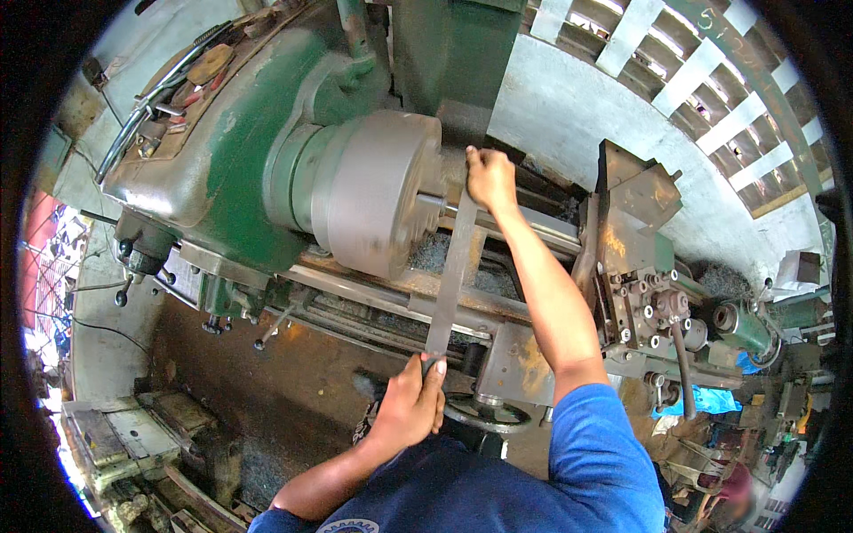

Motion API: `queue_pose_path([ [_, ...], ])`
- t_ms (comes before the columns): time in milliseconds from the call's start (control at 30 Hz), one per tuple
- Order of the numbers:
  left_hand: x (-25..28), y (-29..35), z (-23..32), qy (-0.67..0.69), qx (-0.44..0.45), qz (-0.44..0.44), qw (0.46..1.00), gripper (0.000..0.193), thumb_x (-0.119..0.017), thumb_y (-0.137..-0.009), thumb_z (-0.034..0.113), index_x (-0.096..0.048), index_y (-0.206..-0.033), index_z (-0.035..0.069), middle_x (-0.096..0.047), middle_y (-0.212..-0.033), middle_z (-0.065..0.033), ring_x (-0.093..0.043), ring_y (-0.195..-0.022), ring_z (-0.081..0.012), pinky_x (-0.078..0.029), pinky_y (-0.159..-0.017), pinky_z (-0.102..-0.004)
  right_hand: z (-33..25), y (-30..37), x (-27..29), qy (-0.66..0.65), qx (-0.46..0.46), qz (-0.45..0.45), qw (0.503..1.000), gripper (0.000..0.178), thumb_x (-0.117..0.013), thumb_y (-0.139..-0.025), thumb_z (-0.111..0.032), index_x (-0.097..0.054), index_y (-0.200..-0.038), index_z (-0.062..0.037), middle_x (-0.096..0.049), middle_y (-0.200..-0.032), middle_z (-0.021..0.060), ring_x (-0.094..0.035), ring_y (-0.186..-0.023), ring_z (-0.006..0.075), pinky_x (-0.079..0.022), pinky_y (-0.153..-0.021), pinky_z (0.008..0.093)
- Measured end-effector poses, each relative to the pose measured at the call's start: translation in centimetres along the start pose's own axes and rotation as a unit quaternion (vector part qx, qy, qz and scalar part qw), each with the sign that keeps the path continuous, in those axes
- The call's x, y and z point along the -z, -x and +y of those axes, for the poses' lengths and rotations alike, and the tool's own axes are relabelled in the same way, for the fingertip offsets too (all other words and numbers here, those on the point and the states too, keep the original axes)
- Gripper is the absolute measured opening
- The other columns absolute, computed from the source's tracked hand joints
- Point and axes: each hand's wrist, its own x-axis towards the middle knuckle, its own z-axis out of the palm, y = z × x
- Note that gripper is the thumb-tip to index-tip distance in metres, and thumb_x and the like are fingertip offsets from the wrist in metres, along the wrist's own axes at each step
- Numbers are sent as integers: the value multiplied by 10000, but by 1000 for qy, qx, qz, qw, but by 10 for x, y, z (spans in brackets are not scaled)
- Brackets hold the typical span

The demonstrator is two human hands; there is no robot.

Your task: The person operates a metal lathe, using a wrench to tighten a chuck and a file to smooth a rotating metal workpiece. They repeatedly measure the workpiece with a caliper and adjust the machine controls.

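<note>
The shirt [480, 489] was blue, darker over the body and brighter on the right sleeve [600, 444], which was short, creased and plainly hemmed. Only a little of the left sleeve [280, 522] showed, also blue. A round, pale badge [348, 527] with a toothed-looking border marked the front, partly cut off. The left grip [411, 400] and right grip [491, 180] were bare.

Handwritten digits [707, 19] on green beam [753, 62].

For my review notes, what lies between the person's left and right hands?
In the head view, a long, flat, file-like metal bar spans from the left hand to the right hand, visually crossing the lathe bed.
</note>
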Motion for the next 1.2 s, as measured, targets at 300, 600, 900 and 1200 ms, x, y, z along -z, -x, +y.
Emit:
queue_pose_path([
  [300,-2,-43,4,24,-80,34,996,379,-469,-1109,378,-492,-1043,6,-540,-552,-55,-568,-415,-168,-461,-413,-350,0,-33,-3,17,-73,77,994,458,-638,-981,-372,-734,-788,33,-686,-809,311,-697,-882,482,-531,-806,540],
  [600,6,-48,8,-24,-52,4,998,373,-478,-1107,347,-495,-1121,-26,-548,-518,-62,-580,-415,-173,-464,-405,-342,-1,-37,-1,19,-42,88,995,420,-655,-967,-323,-731,-752,29,-673,-782,308,-699,-822,474,-537,-772,523],
  [900,7,0,-3,-42,-56,7,998,420,-460,-1110,377,-518,-1138,-38,-561,-525,-78,-595,-431,-174,-475,-423,-363,-4,6,-3,7,-48,51,998,453,-641,-980,-319,-701,-736,58,-654,-752,319,-690,-793,484,-528,-742,533],
  [1200,11,-24,3,-32,-56,28,998,390,-466,-1109,360,-533,-1190,-16,-551,-565,-53,-585,-439,-175,-476,-427,-353,-6,-21,-10,10,-13,96,995,477,-631,-991,-353,-719,-751,50,-683,-808,319,-694,-821,495,-532,-781,544],
])
